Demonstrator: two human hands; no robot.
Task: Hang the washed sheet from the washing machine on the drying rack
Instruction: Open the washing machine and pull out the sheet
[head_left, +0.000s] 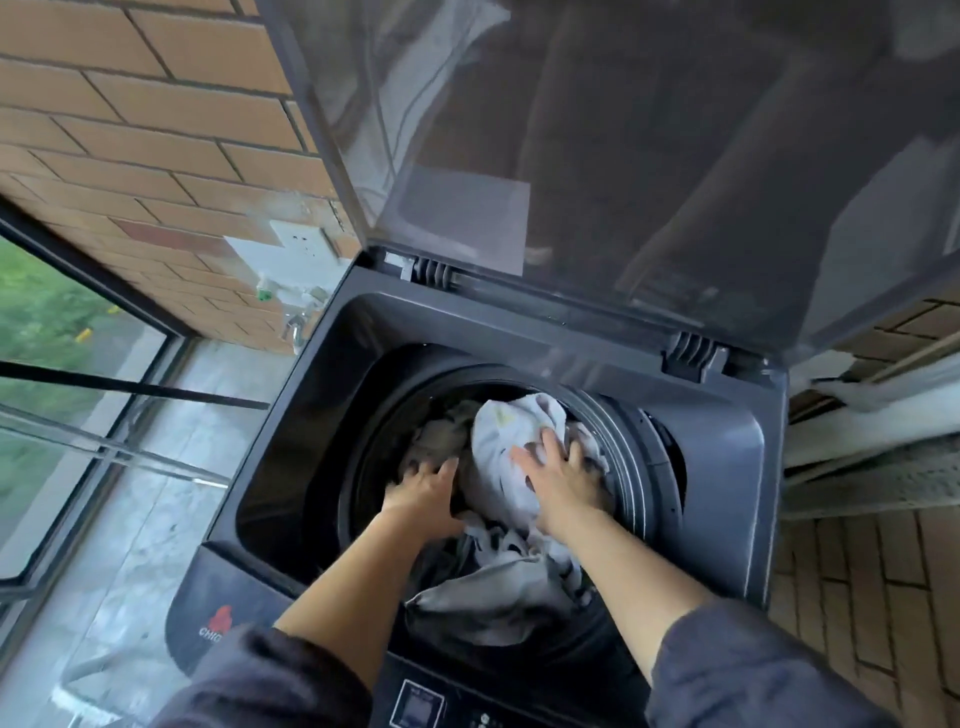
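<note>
right hand (563, 483): fingers spread wide, palm flat on the sheet (496, 441); nothing curled round the cloth.
left hand (427, 493): in the drum (631, 447), just left of the right hand, thumb out. Fingertips are blurred and sunk in darker folds; cannot tell if it grips anything.
forearms: bare, both come in from the bottom edge; dark sleeves (753, 670) end near the elbows.
sheet: pale grey-white, crumpled into a mound inside the drum, toward its far right side, under the right palm.
grey folds (488, 597): spill over the near rim of the drum, between the two forearms; cannot tell if they are the same piece as the sheet.
drum: round dark opening, rim ring visible on the right.
washing machine (291, 415): dark grey top-loader, with a red logo (222, 618) at its near left corner and a control panel (418, 706) at the near edge.
lid (649, 156): tinted, raised on two hinges at the rear, standing behind the drum, full of reflections.
wall (130, 130): brick-pattern tiles, left and behind. White socket plate (298, 244) on it, tap (296, 325) below, near the machine's far left corner.
window (78, 395): dark frame, far left; blurred green outside.
floor (156, 519): pale, between the window and the machine.
</note>
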